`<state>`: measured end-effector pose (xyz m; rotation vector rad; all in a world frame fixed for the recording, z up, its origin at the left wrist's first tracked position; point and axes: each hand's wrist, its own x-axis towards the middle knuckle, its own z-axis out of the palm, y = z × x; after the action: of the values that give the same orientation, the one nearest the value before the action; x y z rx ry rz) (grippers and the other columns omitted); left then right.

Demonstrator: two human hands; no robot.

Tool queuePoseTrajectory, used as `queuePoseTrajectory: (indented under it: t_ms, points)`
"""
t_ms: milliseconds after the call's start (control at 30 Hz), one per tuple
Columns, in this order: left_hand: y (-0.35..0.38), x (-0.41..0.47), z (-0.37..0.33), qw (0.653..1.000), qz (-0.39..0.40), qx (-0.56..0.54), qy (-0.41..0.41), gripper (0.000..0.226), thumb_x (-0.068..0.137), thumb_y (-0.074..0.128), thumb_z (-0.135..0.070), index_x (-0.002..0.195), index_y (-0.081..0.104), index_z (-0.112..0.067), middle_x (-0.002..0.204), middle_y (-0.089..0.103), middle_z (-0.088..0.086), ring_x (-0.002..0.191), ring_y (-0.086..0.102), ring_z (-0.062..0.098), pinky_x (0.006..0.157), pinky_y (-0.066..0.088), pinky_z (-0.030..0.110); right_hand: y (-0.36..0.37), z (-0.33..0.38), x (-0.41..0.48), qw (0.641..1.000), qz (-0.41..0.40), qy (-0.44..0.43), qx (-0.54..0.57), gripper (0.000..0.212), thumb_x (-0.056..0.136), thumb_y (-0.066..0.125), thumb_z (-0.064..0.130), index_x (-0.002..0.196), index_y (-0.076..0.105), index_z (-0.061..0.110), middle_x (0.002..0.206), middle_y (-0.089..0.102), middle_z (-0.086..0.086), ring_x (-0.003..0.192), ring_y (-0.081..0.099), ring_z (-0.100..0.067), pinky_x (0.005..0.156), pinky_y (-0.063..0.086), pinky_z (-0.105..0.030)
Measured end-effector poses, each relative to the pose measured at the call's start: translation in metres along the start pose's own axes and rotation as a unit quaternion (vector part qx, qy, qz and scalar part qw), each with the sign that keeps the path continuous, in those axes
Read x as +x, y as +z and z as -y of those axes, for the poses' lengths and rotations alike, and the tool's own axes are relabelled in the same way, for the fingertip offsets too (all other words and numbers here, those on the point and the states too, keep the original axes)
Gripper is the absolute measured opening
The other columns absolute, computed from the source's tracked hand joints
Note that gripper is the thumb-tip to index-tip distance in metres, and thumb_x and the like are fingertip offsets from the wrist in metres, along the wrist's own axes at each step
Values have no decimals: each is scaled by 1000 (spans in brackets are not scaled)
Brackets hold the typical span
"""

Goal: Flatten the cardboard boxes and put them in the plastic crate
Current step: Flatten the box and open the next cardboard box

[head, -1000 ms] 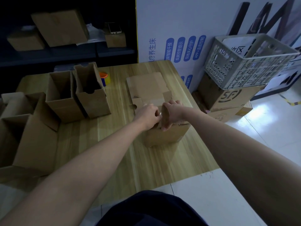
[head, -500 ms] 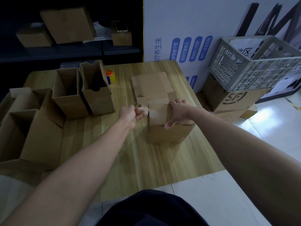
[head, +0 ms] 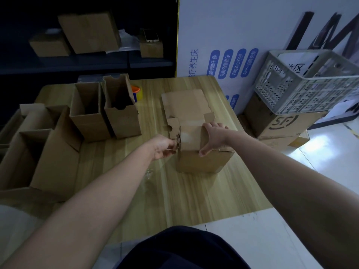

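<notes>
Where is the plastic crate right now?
In the head view, the plastic crate sits at upper right, off the wooden table, atop the printed carton on the floor by the white wall panel.

the left hand (head: 163,147) and right hand (head: 212,136) are bare. the left forearm (head: 101,195) and right forearm (head: 281,166) are uncovered all the way to the edge of view. at the bottom a dark blue garment (head: 180,249) shows, plain smooth cloth with a rounded outline.
</notes>
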<state>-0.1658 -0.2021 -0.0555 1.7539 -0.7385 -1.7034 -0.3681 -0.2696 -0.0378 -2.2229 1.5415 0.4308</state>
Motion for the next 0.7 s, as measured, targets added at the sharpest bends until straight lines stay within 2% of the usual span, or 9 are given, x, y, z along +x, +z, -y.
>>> queuePoseTrajectory:
  t_ms: [100,167,267,367,433,533,700]
  points:
    - [4,1,2,997,21,-78,19,20,81,53,18,84,61,0,78,63,10,67,60,16,56,52,23,7,15,-2,998,2,-42,-44,136,51,77,67,149,-11,34,158,3,0,144,-7,-31,111,-7,-59]
    - [10,-1,-2,995,28,-88,41,23,79,52,21,82,61,0,76,63,12,68,61,18,56,55,25,8,33,0,996,-14,-79,-49,139,51,78,64,148,-16,34,158,1,2,144,-11,-30,112,-7,-59]
    - [10,-3,-10,990,7,-120,76,27,81,46,22,80,57,-2,77,59,16,67,57,21,61,53,30,-7,46,3,992,-54,-110,-27,132,53,81,55,149,-7,32,153,14,-1,142,10,-31,113,13,-56]
    - [-3,-2,-23,980,-29,-167,104,29,81,47,21,80,57,-6,81,59,12,72,58,19,54,53,25,-22,42,3,988,-88,-123,45,127,52,85,48,150,6,24,144,26,-5,132,26,-29,109,30,-47]
    - [-9,0,-33,975,-60,-170,132,32,80,47,22,77,57,-8,80,60,11,73,58,18,50,51,23,-25,41,3,981,-122,-127,86,125,52,86,46,148,12,18,139,30,-5,126,32,-26,105,35,-40]
    - [-7,3,-43,969,-105,-152,163,34,78,47,23,73,55,-10,78,60,9,74,58,18,54,48,25,-24,43,2,968,-157,-120,157,122,51,87,44,146,16,17,136,33,-3,122,38,-23,99,40,-36]
    - [-4,13,-40,967,-145,-130,163,35,78,47,20,72,52,-14,80,60,8,79,59,19,58,50,27,-17,38,0,961,-169,-116,187,117,52,87,40,145,20,14,133,35,-2,119,39,-21,93,40,-29]
